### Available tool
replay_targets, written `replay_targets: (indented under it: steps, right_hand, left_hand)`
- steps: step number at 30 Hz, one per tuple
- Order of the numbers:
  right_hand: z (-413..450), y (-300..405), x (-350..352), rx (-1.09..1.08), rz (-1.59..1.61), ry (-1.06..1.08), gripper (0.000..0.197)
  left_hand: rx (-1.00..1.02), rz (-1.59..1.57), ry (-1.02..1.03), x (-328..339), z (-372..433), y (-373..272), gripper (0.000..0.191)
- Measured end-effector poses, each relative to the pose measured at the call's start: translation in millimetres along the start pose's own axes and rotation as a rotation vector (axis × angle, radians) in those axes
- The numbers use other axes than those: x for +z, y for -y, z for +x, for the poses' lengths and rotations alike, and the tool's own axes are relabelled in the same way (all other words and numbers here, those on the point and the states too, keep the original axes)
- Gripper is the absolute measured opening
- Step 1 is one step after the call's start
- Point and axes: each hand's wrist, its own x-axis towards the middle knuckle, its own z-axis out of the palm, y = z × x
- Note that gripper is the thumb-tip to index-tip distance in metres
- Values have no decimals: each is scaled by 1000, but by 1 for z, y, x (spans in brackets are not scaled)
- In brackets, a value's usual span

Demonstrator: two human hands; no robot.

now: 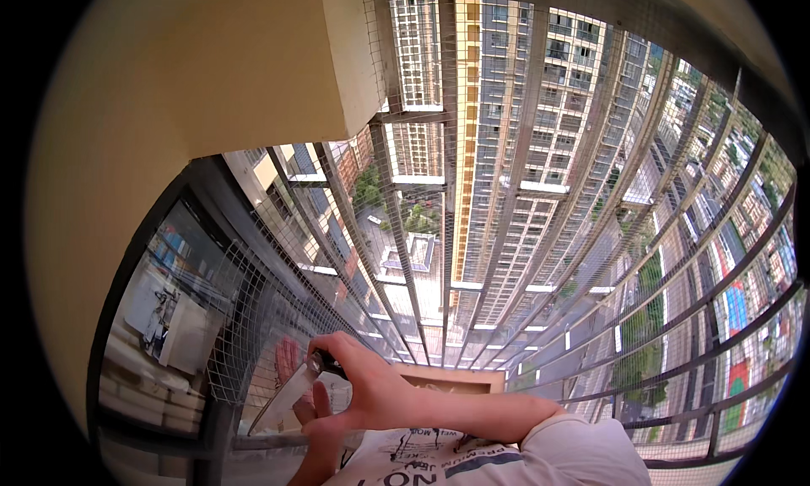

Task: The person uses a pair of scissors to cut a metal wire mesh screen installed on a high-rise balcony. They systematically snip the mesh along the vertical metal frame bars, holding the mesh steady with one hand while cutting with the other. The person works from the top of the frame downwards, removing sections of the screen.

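My right hand (364, 378) is closed around the black handle (329, 362) of a flat-bladed tool. Its pale, tapering blade (281, 397) slants down to the left, beside a dark-framed glass pane (164, 321); whether it touches the glass cannot be told. My left forearm (319, 451) rises from the bottom edge towards the tool. The left hand is mostly hidden by the blade and my right hand. Reddish fingers (288, 359) show faintly beyond the blade, perhaps as a reflection.
Tall metal bars (446, 233) and wire mesh (272, 309) enclose the front and right; high-rise buildings (506, 138) and streets lie far below. A beige wall (253, 62) juts in at upper left. Low ahead, a tan box-like ledge (497, 380) stands against the bars.
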Motion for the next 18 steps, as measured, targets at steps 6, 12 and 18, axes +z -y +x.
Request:
replay_targets:
  steps: [6, 12, 18]
  right_hand:
    - [-23, -6, -1, 177, 1, -142, 55]
    - [-23, 9, -34, 59, -58, -286, 34]
    - [-16, 4, -72, 143, -181, -289, 30]
  left_hand:
    - [108, -48, 76, 32, -17, -17, 53]
    - [144, -175, 86, 78, -19, -36, 68]
    - [-98, -399, 80, 118, 4, -70, 85]
